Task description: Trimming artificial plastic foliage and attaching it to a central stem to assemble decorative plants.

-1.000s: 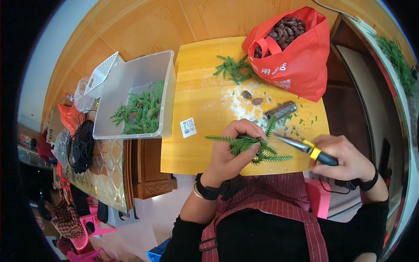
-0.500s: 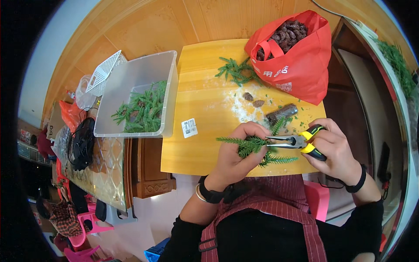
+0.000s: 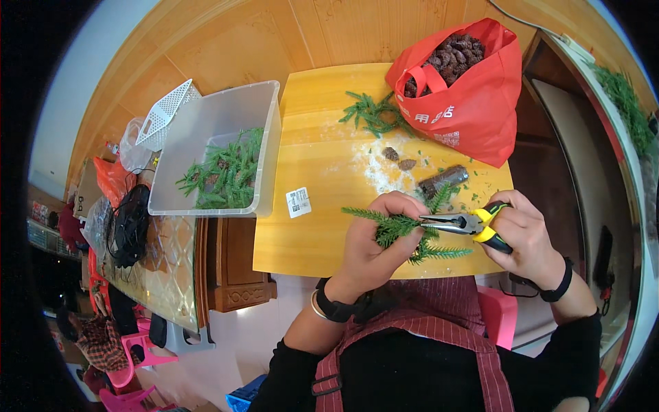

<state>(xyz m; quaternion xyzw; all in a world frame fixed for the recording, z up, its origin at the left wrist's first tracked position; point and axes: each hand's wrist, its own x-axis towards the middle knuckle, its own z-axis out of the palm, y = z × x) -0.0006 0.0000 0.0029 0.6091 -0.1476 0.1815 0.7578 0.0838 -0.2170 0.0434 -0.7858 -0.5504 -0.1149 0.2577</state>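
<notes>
Over the near edge of the yellow wooden table (image 3: 309, 247), my left hand (image 3: 376, 244) pinches a green fir sprig (image 3: 392, 229) with needled tips spreading to both sides. My right hand (image 3: 525, 233) is wrapped round the yellow and black handles of long-nose pliers (image 3: 461, 223). The plier jaws lie nearly together, their tips at the sprig beside my left fingertips. What sits between the tips is too small to make out. Just beyond my hands lies a dark, shiny roll (image 3: 443, 180). Two small pine cones (image 3: 406, 165) rest near it in scattered white powder.
A red bag (image 3: 473, 110) full of pine cones stands at the back right, beside loose fir sprigs (image 3: 374, 113). On the left, a clear plastic bin (image 3: 269, 165) holds green sprigs with cones. A white tag (image 3: 298, 202) lies on the table. Another person (image 3: 101, 343) sits far left.
The plier jaws have closed from slightly parted to nearly together at the sprig. Both hands stay in almost the same place.
</notes>
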